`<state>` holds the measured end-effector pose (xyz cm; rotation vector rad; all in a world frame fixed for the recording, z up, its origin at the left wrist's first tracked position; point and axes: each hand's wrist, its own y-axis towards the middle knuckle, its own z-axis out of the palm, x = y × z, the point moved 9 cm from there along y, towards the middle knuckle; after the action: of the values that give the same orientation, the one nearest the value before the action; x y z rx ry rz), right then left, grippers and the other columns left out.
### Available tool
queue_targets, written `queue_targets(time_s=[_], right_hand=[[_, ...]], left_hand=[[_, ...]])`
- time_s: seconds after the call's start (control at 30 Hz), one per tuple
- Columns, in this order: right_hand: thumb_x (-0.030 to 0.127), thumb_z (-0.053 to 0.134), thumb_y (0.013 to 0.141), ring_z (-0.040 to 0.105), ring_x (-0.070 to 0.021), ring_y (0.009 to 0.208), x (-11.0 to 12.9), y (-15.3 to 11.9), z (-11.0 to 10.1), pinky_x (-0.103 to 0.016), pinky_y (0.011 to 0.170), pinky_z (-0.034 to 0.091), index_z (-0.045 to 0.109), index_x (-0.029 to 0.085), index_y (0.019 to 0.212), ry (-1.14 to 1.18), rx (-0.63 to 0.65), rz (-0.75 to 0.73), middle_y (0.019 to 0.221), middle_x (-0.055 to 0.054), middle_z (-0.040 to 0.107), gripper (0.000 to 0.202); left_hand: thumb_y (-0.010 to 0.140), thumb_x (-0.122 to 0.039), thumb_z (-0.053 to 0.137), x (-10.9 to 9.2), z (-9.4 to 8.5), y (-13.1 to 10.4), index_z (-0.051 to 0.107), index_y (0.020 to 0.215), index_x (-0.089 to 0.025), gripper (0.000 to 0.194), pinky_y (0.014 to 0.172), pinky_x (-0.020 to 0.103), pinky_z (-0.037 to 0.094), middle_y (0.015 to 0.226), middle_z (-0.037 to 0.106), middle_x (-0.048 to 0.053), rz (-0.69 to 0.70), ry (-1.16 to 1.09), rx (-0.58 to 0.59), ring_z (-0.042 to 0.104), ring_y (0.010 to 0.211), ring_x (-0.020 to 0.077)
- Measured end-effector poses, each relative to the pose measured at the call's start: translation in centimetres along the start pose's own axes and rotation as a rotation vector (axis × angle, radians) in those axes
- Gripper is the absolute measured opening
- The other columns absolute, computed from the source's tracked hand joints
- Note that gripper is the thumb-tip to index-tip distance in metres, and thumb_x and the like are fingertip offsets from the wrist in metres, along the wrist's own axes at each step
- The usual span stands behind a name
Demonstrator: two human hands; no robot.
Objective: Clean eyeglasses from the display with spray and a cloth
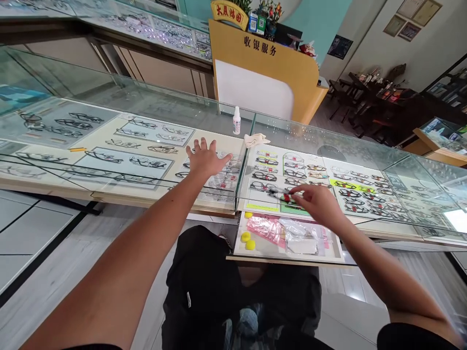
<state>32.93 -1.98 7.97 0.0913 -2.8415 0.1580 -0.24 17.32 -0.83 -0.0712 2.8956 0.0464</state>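
Observation:
My left hand [205,158] is spread out over the glass top of the display counter, palm down, with its fingers apart. My right hand [321,204] pinches a dark pair of glasses [274,192], partly blurred, near the front edge of the counter; a red spot shows by the fingertips. Below the glass, rows of spectacle frames [268,176] lie on light boards. An open drawer [239,248] sits under my right hand, with a clear plastic bag [301,236], pink packaging [264,227] and yellow round pieces [250,245] inside.
A white spray bottle [237,121] stands on the glass beyond my left hand, and a crumpled cloth [256,140] lies beside it. A vertical glass divider [241,180] is between my hands. Across the counter stands a yellow cashier desk [310,78]. My legs are below the drawer.

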Motion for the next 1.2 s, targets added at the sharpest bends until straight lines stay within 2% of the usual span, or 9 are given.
queue_targets(time_s=[0.1,0.17,0.27,0.33,0.53,0.7,1.0,1.2], right_hand=[[0.044,0.063,0.1,0.072,-0.022,0.076,4.0,-3.1,4.6,-0.029,0.066,0.04,0.082,0.036,0.115,-0.014,0.235,-0.109,0.077,-0.001,0.077,0.025],[0.041,0.063,0.1,0.074,-0.0238,0.085,4.9,-3.8,8.2,-0.029,0.07,0.041,0.082,0.036,0.114,-0.055,0.343,-0.143,0.086,-0.003,0.081,0.024],[0.043,0.063,0.101,0.075,-0.0263,0.097,3.7,-2.7,13.0,-0.029,0.073,0.044,0.082,0.034,0.113,-0.125,0.426,-0.122,0.102,-0.005,0.083,0.025],[0.047,0.062,0.102,0.075,-0.0261,0.1,2.1,-0.9,15.0,-0.029,0.074,0.045,0.081,0.032,0.115,-0.158,0.423,-0.073,0.106,-0.005,0.083,0.028],[0.044,0.05,0.108,0.074,-0.0274,0.109,-2.0,6.0,16.3,-0.032,0.082,0.049,0.075,0.031,0.13,-0.226,0.279,0.09,0.118,-0.009,0.081,0.037],[0.045,0.05,0.109,0.075,-0.0266,0.109,-3.0,9.2,17.9,-0.032,0.084,0.049,0.075,0.031,0.13,-0.239,0.25,0.107,0.116,-0.009,0.081,0.036],[0.046,0.048,0.109,0.074,-0.027,0.112,-3.0,10.7,20.8,-0.032,0.082,0.05,0.073,0.03,0.13,-0.252,0.279,0.086,0.122,-0.008,0.08,0.036],[0.042,0.045,0.11,0.076,-0.0262,0.101,-1.9,9.6,20.2,-0.032,0.078,0.05,0.066,0.026,0.139,-0.284,0.324,0.063,0.114,-0.011,0.081,0.039]], left_hand=[[0.089,-0.088,0.027,0.0,0.0,0.0,0.029,0.171,-0.017,0.108,0.131,0.067,0.006,0.181,0.014,0.019,-0.002,-0.003,0.001,0.008,0.167,0.0438],[0.089,-0.088,0.027,-0.1,0.0,0.0,0.029,0.171,-0.017,0.108,0.131,0.067,0.005,0.181,0.014,0.019,-0.003,-0.001,0.006,0.007,0.167,0.0437],[0.09,-0.088,0.027,-0.1,0.0,-0.1,0.028,0.172,-0.018,0.108,0.131,0.066,0.005,0.181,0.013,0.018,-0.002,0.001,0.012,0.007,0.167,0.0428],[0.09,-0.087,0.026,0.0,-0.1,-0.1,0.028,0.172,-0.018,0.107,0.131,0.066,0.006,0.181,0.013,0.018,-0.001,0.001,0.01,0.007,0.167,0.0426],[0.089,-0.087,0.026,0.0,-0.1,-0.1,0.028,0.172,-0.019,0.107,0.131,0.066,0.006,0.181,0.014,0.017,-0.004,0.001,0.011,0.007,0.167,0.0424],[0.089,-0.088,0.026,0.0,-0.1,-0.2,0.028,0.172,-0.018,0.108,0.132,0.065,0.005,0.181,0.013,0.019,-0.005,-0.005,0.014,0.007,0.168,0.0427],[0.091,-0.086,0.027,0.0,0.1,-0.1,0.027,0.172,-0.018,0.105,0.131,0.067,0.005,0.181,0.014,0.018,0.002,-0.015,0.01,0.007,0.167,0.0435],[0.092,-0.086,0.029,0.1,0.2,0.1,0.027,0.172,-0.016,0.106,0.131,0.068,0.005,0.181,0.013,0.02,0.005,-0.017,0.011,0.006,0.167,0.0448]])
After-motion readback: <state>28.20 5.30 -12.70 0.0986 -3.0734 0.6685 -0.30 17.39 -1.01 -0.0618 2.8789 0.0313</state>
